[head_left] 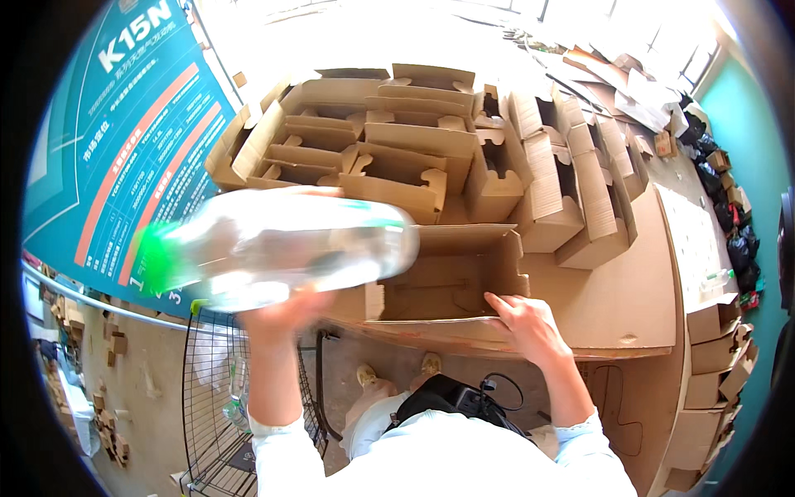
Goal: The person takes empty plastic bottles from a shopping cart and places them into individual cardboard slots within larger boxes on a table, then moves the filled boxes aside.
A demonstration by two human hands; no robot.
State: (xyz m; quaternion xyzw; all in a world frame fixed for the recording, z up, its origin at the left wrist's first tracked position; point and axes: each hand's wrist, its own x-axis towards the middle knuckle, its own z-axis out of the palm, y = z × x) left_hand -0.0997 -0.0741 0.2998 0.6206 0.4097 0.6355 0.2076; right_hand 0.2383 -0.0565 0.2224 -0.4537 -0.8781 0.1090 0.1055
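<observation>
Left-hand grip (286,315) is clamped around the middle of a large clear bottle (331,248), blurred and held on its side, thumb on the near side, fingers showing past the far side, green cap (157,258) pointing left, base right. Next comes an open cardboard box (439,286) on the bench (617,306); the right-hand grip (530,327) touches its near right corner, whether pinching I cannot tell.

Pers. wears v. pale blue, near-white top (489,455), L sleeve (280,447) & R sleeve (580,435) ending approx. mid-forearm w/ lighter, frilly-looking trim. Below: pale bottoms (373,424) + yellowish shoes (366,375). Blk pouch (437,401) at waist, w/ thin blk cable (520,388) looping out nr its R side.
</observation>
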